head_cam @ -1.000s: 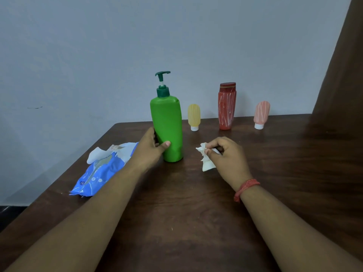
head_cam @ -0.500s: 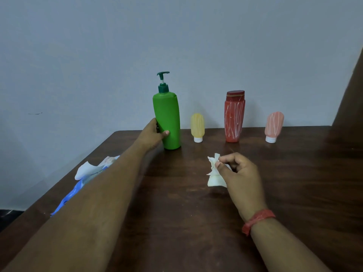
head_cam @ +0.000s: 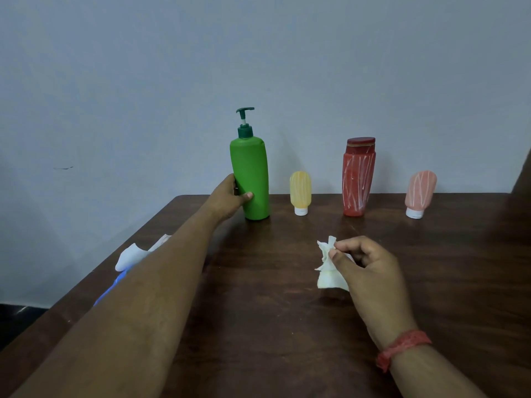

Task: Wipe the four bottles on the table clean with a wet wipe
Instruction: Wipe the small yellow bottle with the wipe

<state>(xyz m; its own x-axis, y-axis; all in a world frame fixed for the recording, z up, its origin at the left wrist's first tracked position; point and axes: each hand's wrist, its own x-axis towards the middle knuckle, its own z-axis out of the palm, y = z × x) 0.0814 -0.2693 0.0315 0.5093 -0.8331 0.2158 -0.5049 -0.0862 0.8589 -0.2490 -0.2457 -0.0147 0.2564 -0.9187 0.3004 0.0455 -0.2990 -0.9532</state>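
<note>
Setting: dark wooden surface against a plain pale wall.
Left hand: stretched far forward, fingers and thumb curled round the lower part of the green pump bottle, which stands upright near the back edge.
Right hand: nearer, pinching a crumpled white wet wipe just above the wood.
Bottle row: yellow tube, red bottle and pink tube standing apart, rightward of the green one.
Left edge: blue wipes pack, partly hidden by the forearm.
</note>
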